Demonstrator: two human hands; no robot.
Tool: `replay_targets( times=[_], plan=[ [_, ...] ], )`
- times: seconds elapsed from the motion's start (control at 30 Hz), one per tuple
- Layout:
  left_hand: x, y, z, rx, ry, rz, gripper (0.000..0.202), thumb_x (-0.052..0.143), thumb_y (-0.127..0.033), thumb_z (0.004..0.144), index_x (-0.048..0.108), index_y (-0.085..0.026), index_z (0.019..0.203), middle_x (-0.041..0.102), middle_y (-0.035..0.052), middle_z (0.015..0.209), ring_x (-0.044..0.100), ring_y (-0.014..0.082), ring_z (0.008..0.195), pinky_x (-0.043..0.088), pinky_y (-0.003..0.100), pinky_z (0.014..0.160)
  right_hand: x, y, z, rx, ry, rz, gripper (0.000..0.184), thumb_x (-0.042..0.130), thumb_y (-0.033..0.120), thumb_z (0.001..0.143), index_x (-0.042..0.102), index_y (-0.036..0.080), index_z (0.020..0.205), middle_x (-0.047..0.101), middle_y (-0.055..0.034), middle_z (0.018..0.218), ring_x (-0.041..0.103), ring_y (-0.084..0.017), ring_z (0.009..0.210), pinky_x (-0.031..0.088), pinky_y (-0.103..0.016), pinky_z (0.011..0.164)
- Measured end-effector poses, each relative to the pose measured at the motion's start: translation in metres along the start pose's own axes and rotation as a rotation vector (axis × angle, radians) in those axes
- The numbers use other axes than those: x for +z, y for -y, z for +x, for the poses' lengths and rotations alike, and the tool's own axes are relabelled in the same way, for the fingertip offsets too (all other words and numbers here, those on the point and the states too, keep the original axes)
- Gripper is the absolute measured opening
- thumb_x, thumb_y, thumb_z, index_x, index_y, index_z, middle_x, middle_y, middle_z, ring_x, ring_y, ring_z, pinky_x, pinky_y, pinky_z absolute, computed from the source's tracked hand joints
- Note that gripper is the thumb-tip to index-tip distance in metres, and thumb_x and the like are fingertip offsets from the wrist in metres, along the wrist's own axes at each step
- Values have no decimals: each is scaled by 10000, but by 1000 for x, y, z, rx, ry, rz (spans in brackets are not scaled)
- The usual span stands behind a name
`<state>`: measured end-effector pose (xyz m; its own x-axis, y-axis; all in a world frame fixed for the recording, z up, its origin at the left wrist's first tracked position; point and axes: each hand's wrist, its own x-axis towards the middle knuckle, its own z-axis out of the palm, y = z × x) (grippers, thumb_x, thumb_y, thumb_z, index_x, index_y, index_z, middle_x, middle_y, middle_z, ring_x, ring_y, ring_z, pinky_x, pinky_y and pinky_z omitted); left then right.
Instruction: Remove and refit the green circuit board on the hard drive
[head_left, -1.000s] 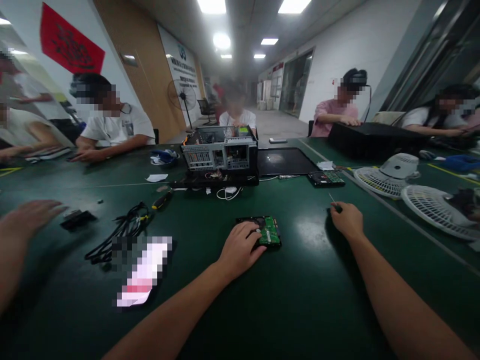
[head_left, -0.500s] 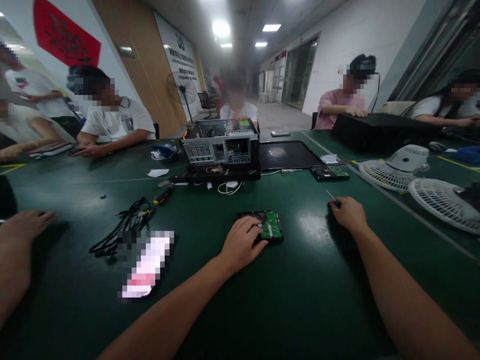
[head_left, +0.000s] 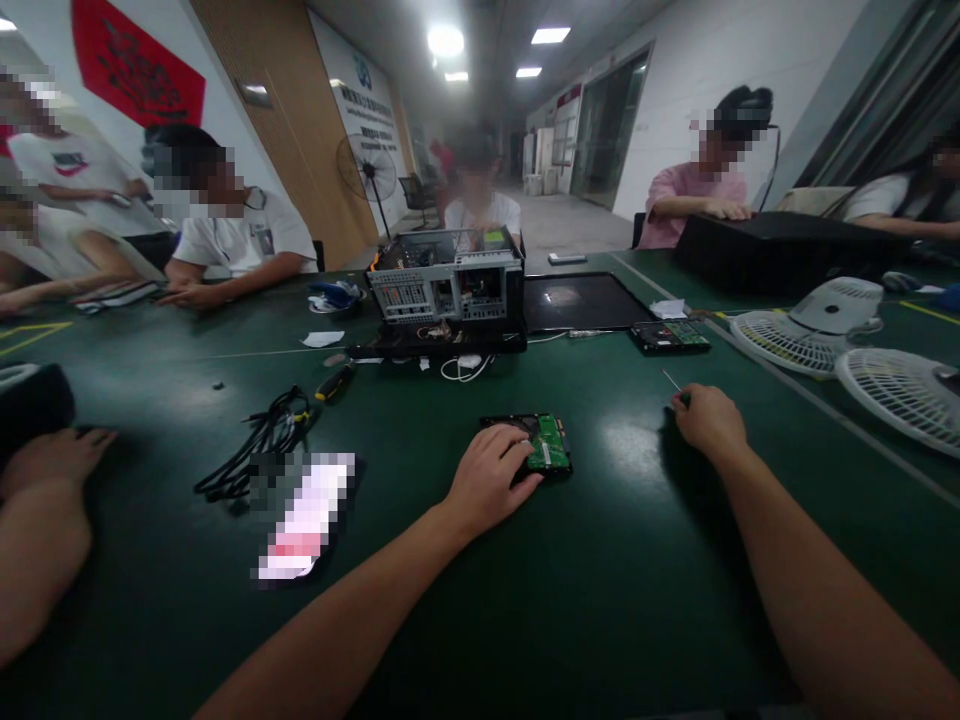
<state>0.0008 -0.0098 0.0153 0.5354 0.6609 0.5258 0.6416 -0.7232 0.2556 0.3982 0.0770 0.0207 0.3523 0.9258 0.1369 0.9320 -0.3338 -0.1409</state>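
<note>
Well inside the surface's (head_left: 600, 570) edges, the left hand (head_left: 489, 474) stays on the hard drive (head_left: 550, 440), loosely open; the right hand (head_left: 712, 422) stays closed around a screwdriver (head_left: 682, 396), well apart.

Left hand (head_left: 491, 478) palm-down, fingers (head_left: 496, 438) loosely bent, left forearm (head_left: 356, 610) slanting in from lower left; and there's the right hand (head_left: 709, 422), curled closed, right forearm (head_left: 806, 570) angling from lower right.

White right-hand wall (head_left: 697, 90), wood-panelled wall (head_left: 270, 130) at left, gray floor (head_left: 559, 230), lit ceiling lights (head_left: 445, 41), glass door (head_left: 609, 135), pedestal fan (head_left: 370, 170), office chair (head_left: 417, 198), dark green counter (head_left: 600, 600)
</note>
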Motion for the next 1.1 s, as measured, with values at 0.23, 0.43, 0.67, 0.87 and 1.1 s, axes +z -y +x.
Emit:
replay_targets(
  times=[0.23, 0.43, 0.67, 0.87, 1.1],
  plan=[
    [5, -3, 2, 52, 64, -12, 251, 648, -285, 932, 639, -206, 1170, 645, 94, 1277, 582, 280, 1228, 489, 499, 1068, -25, 82, -66, -556, 108, 561, 204, 591, 380, 934, 714, 227, 989, 697, -72, 1013, 646, -226, 923, 510, -353, 842],
    [3, 0, 1, 17, 51, -65, 217, 645, -252, 925, 653, -225, 1141, 668, 73, 1251, 595, 268, 1206, 486, 502, 1069, -20, 126, -105, -867, 262, 706, 80, 638, 259, 911, 715, 236, 915, 633, -73, 1041, 616, -227, 1000, 507, -416, 952],
    [5, 0, 1, 8, 63, -65, 219, 648, -254, 916, 656, -230, 1133, 664, 73, 1253, 592, 266, 1214, 490, 494, 1060, -7, 127, -104, -787, 203, 730, 56, 647, 238, 869, 698, 224, 850, 623, -70, 1005, 609, -225, 970, 502, -401, 920],
    [1, -1, 2, -17, 58, -44, 312, 659, -294, 898, 632, -227, 1202, 629, 89, 1303, 571, 280, 1238, 465, 495, 1087, -13, 122, -100, -603, 220, 780, 181, 662, 399, 875, 676, 231, 941, 653, -36, 929, 606, -202, 827, 498, -351, 770],
    [2, 21, 2, -214, 68, 16, 907, 736, -671, 757, 432, -209, 1477, 433, 176, 1523, 423, 405, 1396, 379, 618, 1139, -12, 104, -83, -380, 161, 861, 365, 675, 241, 766, 572, 206, 1114, 648, -69, 1032, 640, -219, 912, 533, -355, 782]
  ],
)
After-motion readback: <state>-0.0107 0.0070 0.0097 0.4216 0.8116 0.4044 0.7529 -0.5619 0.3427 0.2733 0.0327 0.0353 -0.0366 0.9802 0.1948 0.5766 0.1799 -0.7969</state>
